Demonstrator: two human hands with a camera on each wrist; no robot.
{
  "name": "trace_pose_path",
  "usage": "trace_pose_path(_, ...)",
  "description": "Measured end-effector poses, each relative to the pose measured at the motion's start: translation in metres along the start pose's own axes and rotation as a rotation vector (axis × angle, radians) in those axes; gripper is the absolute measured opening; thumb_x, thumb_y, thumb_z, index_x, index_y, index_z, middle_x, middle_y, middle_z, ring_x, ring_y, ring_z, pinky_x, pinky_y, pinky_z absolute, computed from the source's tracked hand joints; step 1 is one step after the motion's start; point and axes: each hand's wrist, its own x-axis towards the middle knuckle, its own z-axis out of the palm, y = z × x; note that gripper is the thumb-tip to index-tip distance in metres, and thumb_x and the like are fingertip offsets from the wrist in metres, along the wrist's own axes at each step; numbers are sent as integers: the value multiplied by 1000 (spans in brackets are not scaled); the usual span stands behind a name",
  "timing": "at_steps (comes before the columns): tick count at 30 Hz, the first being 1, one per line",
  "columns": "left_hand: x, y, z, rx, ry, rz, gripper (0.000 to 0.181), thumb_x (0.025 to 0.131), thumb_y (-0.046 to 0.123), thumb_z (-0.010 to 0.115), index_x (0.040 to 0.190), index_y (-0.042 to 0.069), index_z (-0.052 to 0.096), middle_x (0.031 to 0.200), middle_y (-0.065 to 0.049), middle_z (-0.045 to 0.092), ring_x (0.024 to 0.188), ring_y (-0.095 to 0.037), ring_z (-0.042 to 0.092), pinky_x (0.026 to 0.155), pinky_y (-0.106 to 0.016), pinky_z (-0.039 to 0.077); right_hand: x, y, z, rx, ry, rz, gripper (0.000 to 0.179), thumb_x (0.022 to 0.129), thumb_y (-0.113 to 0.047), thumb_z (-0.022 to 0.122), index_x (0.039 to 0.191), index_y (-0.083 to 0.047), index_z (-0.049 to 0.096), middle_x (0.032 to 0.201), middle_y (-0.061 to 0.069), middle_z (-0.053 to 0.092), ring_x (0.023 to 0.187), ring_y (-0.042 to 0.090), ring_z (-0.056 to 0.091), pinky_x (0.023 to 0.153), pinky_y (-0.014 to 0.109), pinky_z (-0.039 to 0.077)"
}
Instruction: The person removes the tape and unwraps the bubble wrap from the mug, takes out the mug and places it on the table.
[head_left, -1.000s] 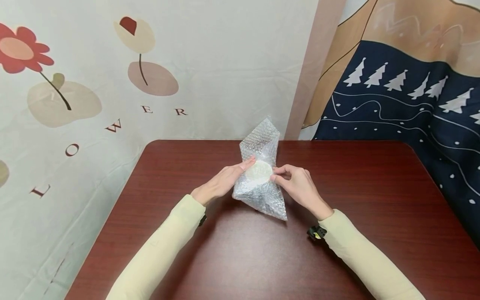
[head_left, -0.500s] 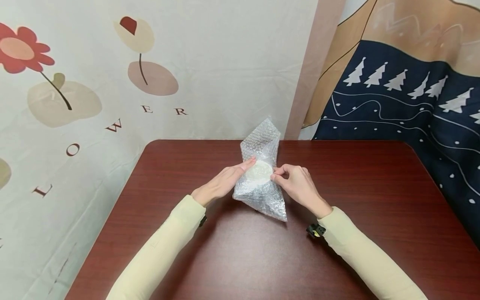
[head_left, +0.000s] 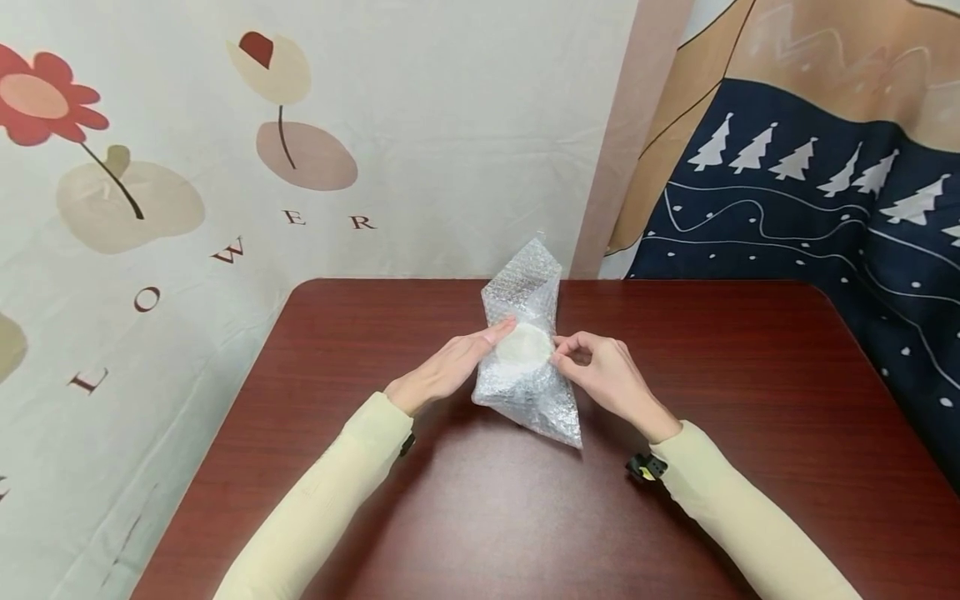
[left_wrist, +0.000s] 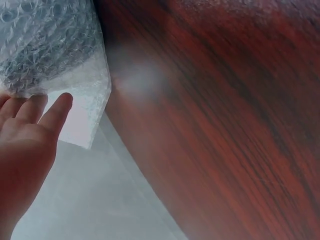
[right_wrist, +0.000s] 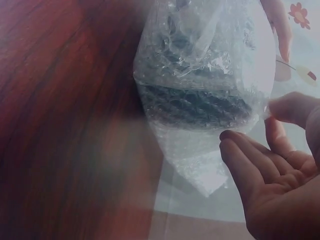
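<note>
Bubble wrap (head_left: 528,400) surrounds an upright object in the middle of the table, its ends sticking out toward the back and front. A round whitish top (head_left: 523,343) shows through it; what the object is stays hidden. My left hand (head_left: 453,362) rests with straight fingers against the package's left side, fingertips near the round top. On the other side my right hand (head_left: 611,375) pinches a bit of the wrap's edge between thumb and index finger. The right wrist view shows this pinch by the bubble wrap (right_wrist: 195,65), the other fingers of the right hand (right_wrist: 280,175) below.
A dark red wooden table (head_left: 375,321) lies under the package. Behind it hangs a pale cloth (head_left: 450,125) with printed flowers and letters, and at right a navy cloth (head_left: 795,208) with white trees. Black wrist devices (head_left: 647,467) sit at the cuffs.
The wrapped package has shifted slightly to the right and toward me, and both hands moved with it. The left hand's touch and the right hand's pinch look the same.
</note>
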Motion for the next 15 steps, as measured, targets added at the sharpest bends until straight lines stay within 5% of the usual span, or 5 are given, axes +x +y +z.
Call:
trace_pose_path(9, 2, 2, 1, -14, -14, -17, 62, 112, 53, 24, 163, 18, 32, 165, 11, 31, 152, -4, 26, 124, -33, 22, -7, 4, -4, 48, -17, -17, 6, 91, -10, 74, 87, -12, 69, 123, 7, 74, 98, 17, 76, 75, 17, 55)
trace_pose_path(15, 0, 2, 0, 5, -6, -9, 62, 112, 53, 23, 163, 18, 33, 165, 12, 31, 151, -3, 26, 124, -32, 22, -13, 3, -9, 28, -4, -66, 5, 92, -14, 73, 89, -15, 70, 127, 0, 73, 114, 17, 70, 82, 17, 51)
